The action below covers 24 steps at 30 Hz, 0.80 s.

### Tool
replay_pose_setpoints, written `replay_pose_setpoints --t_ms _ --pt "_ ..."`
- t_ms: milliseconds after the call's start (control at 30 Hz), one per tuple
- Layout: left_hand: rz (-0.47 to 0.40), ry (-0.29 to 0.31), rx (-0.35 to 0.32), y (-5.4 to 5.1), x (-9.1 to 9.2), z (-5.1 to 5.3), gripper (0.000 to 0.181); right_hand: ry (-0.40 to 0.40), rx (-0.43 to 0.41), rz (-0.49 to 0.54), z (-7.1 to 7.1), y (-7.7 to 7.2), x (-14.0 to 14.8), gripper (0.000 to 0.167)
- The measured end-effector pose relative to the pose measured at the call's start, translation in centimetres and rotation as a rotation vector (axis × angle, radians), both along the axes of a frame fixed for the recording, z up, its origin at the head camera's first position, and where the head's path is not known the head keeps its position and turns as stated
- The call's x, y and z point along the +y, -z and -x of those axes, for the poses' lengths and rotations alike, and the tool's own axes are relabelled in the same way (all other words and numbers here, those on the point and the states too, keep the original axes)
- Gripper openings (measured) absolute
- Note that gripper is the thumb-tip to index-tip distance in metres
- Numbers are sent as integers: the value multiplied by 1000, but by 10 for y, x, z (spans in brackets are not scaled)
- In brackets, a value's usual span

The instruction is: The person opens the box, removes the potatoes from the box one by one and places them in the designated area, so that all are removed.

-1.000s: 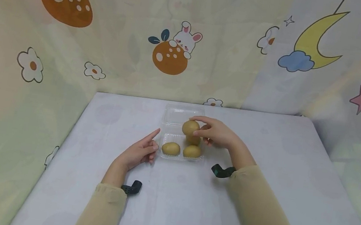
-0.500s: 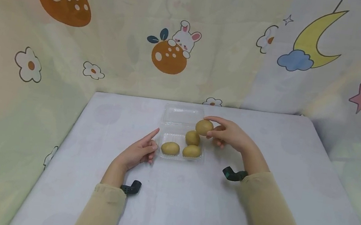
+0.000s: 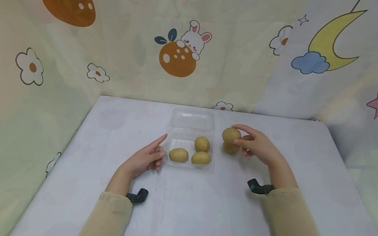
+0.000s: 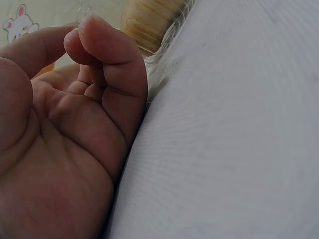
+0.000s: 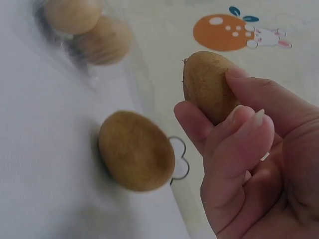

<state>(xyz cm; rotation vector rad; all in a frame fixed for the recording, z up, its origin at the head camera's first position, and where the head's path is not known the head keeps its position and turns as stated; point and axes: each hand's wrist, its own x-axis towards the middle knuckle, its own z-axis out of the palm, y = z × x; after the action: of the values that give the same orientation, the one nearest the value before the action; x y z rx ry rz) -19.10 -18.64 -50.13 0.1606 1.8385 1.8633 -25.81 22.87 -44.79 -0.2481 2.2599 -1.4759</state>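
My right hand [image 3: 257, 146] pinches a brown kiwi [image 3: 231, 135] between thumb and fingers, to the right of the clear plastic box. In the right wrist view that kiwi [image 5: 207, 82] is raised, and another kiwi [image 5: 137, 152] lies on the table below it. The box [image 3: 193, 122] has its lid folded back. Inside are three kiwis: one front left [image 3: 178, 155], one front right [image 3: 200, 158], one behind at right [image 3: 202, 143]. My left hand [image 3: 147, 158] is at the box's left side, index finger straight, other fingers loosely bent; whether it touches the box is unclear.
A white cloth covers the table [image 3: 182, 214]. Behind it hangs a curtain [image 3: 126, 44] printed with rabbits, flowers and a moon. A dark wrist camera [image 3: 260, 187] sits on the right wrist, another wrist camera [image 3: 138, 196] on the left.
My right hand has carried the kiwi rightward, from above the box to above the table. The kiwi lying on the table has come into fuller view. My left hand stays in place.
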Motion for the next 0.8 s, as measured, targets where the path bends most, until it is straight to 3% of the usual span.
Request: replay_pose_setpoints --t_ms 500,800 --pt "-5 3 4 -1 0 0 68 63 16 -34 -4 22 52 60" --pt "-4 2 4 0 0 0 68 116 -1 -46 -7 34 66 65"
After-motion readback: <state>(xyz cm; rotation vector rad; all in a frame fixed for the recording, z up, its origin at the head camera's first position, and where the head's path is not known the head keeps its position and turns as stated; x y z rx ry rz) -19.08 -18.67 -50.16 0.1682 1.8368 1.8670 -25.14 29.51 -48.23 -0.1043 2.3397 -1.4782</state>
